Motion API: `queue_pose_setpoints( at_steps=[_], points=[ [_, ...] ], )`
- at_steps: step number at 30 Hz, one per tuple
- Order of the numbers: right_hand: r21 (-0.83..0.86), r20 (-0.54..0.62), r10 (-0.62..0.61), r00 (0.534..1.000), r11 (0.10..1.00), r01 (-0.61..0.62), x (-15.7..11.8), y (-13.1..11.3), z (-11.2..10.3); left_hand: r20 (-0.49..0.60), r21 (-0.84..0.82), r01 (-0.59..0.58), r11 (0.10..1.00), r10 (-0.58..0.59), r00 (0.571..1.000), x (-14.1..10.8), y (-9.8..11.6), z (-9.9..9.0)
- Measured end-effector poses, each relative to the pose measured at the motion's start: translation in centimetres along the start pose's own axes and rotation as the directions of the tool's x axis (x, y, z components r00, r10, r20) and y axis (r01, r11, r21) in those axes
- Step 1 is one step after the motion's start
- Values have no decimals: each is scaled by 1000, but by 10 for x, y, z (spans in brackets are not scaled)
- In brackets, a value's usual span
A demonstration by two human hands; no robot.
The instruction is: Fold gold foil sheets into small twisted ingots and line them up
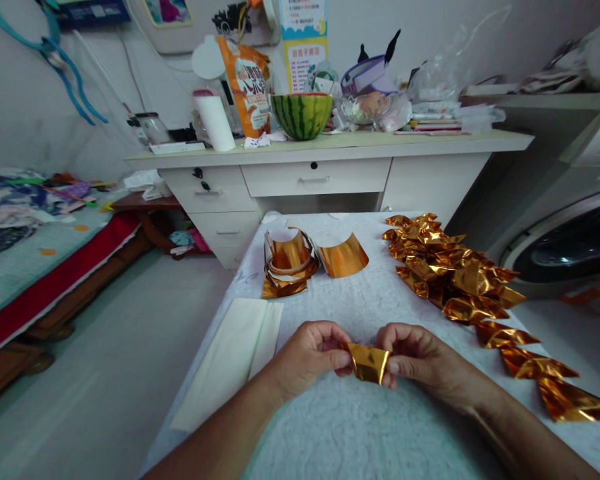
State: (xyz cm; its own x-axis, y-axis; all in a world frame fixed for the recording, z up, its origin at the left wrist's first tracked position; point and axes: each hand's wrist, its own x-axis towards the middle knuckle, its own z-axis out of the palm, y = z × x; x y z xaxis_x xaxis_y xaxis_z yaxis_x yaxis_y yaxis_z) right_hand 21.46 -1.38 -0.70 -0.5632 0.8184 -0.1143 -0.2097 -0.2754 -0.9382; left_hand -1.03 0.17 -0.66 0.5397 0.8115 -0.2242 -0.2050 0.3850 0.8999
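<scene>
A small folded piece of gold foil paper (369,363) is held out between my two hands above the cloth-covered table. My left hand (325,350) pinches its left end with thumb and fingers. At the opposite end, my right hand (413,357) grips it the same way, some fingertips hidden behind the foil. Beyond my hands lies a stack of curled gold foil sheets (287,260), with a single curved sheet (345,257) beside it. On the right is a heap of folded gold foil pieces (445,267), trailing in a line toward the near right corner.
Pale paper sheets (225,353) lie along the table's left side. Behind the table stands a white desk (315,175) bearing a half watermelon (301,115), an orange snack bag (249,87) and plastic bags. A washing machine (575,220) is at right, a bed (45,260) at left.
</scene>
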Motion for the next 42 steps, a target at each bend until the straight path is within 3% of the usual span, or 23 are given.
queue_pose_setpoints(
  at_steps=[8,18,25,28,30,34,39,42],
  points=[
    [-23,-8,-12,1000,1000,12,-2,-1,-2,26,-26,-14,1000,14,1000,2,-1,2],
    [14,-42,-33,999,999,34,0,-1,-8,0,41,-52,998,52,999,4,-3,-1],
    [-50,-38,-54,998,997,52,1,4,-11,4,83,-70,994,70,998,5,-5,0],
    [-60,-39,-85,996,995,83,0,3,-12,26,184,-151,971,149,989,5,-4,0],
    [-87,-56,-112,992,990,107,0,2,-12,34,336,-267,903,272,962,4,-2,0],
    [-99,-98,-134,986,987,124,-1,-1,-12,103,651,-430,626,489,866,-2,1,1],
    [-192,-233,-120,965,978,75,-2,0,-7,226,822,-458,339,543,809,-7,-2,2],
    [-251,-255,-107,961,967,41,0,1,-3,263,868,-432,245,512,818,-7,-3,4]
  ],
)
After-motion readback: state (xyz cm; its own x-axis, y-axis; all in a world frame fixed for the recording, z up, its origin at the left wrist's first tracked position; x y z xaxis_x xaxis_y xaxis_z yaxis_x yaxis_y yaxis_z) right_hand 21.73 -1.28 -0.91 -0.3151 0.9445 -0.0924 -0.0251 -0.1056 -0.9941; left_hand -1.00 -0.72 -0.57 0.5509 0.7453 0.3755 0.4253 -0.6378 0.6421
